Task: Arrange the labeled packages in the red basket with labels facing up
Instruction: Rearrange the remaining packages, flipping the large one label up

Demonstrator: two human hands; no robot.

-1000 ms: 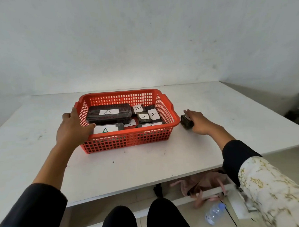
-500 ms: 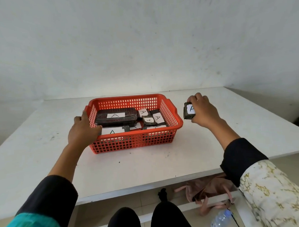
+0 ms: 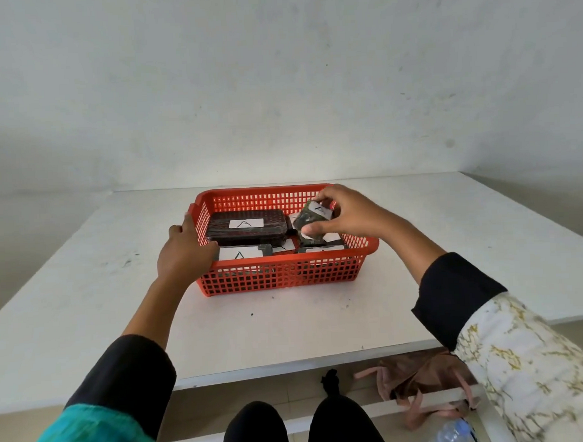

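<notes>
The red basket (image 3: 279, 274) stands on the white table. My left hand (image 3: 184, 255) grips its left rim. My right hand (image 3: 345, 215) holds a small dark package (image 3: 311, 218) over the basket's right half, its white label tilted up toward me. Inside lie a large dark package (image 3: 247, 227) with a white "A" label facing up, a flat package (image 3: 240, 254) with a white label in front of it, and several small labeled packages under my right hand, partly hidden.
The white table (image 3: 288, 321) meets a pale wall behind. Under the table's front edge lie a brownish bag (image 3: 420, 382) and a plastic bottle (image 3: 449, 434). My knees show at the bottom.
My right hand lifted the small package from the table at the basket's right and carried it left over the basket. My left hand stayed on the rim.
</notes>
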